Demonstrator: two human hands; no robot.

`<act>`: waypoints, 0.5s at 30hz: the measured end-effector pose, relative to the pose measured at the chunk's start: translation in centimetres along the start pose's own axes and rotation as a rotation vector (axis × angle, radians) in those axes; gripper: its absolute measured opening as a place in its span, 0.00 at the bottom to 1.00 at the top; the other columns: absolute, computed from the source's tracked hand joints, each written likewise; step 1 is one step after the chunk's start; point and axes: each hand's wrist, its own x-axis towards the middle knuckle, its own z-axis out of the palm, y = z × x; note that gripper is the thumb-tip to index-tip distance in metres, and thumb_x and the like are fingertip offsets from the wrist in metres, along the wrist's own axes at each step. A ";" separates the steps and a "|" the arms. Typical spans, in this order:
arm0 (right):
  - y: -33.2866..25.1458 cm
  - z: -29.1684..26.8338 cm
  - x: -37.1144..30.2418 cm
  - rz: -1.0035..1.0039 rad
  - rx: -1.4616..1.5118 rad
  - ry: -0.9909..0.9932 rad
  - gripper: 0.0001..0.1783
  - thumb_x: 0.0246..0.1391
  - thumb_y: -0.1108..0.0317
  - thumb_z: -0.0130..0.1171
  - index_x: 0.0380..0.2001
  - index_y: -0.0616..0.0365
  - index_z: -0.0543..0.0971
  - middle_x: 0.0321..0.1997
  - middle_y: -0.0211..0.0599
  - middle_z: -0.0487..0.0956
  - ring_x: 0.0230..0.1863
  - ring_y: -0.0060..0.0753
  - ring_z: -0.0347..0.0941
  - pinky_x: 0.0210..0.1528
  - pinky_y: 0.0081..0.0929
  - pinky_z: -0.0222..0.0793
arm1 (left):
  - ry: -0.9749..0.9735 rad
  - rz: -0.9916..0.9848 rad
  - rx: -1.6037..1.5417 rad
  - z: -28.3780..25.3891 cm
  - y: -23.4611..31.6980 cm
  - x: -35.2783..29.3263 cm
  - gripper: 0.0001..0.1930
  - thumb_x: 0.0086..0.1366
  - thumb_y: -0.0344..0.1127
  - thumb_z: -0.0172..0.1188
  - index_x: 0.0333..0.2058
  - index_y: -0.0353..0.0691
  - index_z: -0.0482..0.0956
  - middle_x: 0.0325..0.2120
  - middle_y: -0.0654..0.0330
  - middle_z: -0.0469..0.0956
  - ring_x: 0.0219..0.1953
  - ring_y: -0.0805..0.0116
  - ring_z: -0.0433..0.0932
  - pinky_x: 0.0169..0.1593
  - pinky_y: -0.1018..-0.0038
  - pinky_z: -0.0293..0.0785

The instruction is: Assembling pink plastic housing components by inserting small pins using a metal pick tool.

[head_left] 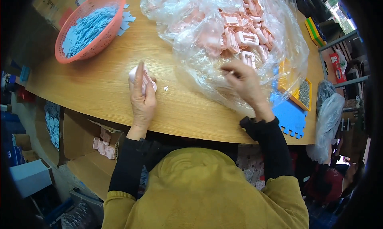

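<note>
Clear bag (165, 19) of pink shells (247, 38) sits on the bench (115, 89). Left grip (143, 103), left of the bag, is closed around one pink shell (147, 76). Right grip (244, 80), at the bag's near side, has fingers curled together; contents cannot be determined. Small white piece (166, 88) lies left of the bag, beside the held shell; coral basket (89, 54) stands farther left.

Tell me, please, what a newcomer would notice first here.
The clear bag of pink casings, at the far side of the table, probably stands out. Next might come the coral basket of light-blue pieces, far left, then the left hand holding a pink casing left of centre.
</note>
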 end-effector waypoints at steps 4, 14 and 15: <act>-1.0 3.2 1.0 -0.067 -0.195 -0.167 0.09 0.49 0.72 0.61 0.36 0.59 0.80 0.28 0.34 0.75 0.28 0.29 0.72 0.31 0.25 0.68 | 0.041 -0.164 -0.275 -0.3 1.7 0.1 0.35 0.66 0.23 0.43 0.69 0.44 0.40 0.48 0.54 0.67 0.39 0.66 0.76 0.45 0.72 0.74; -0.8 4.8 1.8 -0.069 -0.314 -0.268 0.08 0.50 0.68 0.58 0.34 0.57 0.79 0.32 0.41 0.76 0.34 0.49 0.76 0.37 0.41 0.72 | -0.131 -0.430 -0.617 -0.1 5.2 -2.2 0.33 0.69 0.29 0.44 0.68 0.44 0.40 0.49 0.52 0.71 0.39 0.63 0.79 0.46 0.68 0.77; -0.7 4.9 1.9 -0.069 -0.314 -0.267 0.08 0.50 0.68 0.58 0.34 0.57 0.79 0.32 0.41 0.76 0.34 0.49 0.76 0.37 0.41 0.72 | -0.133 -0.430 -0.616 0.2 5.3 -2.2 0.33 0.69 0.29 0.44 0.68 0.44 0.40 0.49 0.52 0.71 0.39 0.63 0.79 0.46 0.68 0.77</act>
